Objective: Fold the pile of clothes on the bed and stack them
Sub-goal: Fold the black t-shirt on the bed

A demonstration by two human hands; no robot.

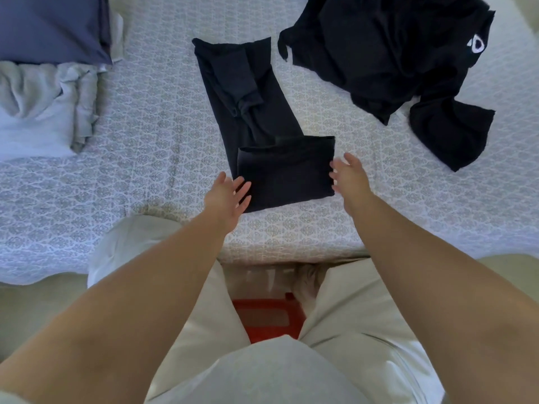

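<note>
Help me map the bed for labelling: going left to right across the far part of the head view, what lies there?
Blue pillow with the grey crumpled cloth just below it → dark trousers, partly folded → black clothes pile.

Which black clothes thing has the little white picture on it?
The crumpled black garment at the far right of the bed has it. The long black garment between the hands is plain and partly folded.

blue pillow (52,26), rumpled pale sheet (38,109), red stool (267,319)
</note>
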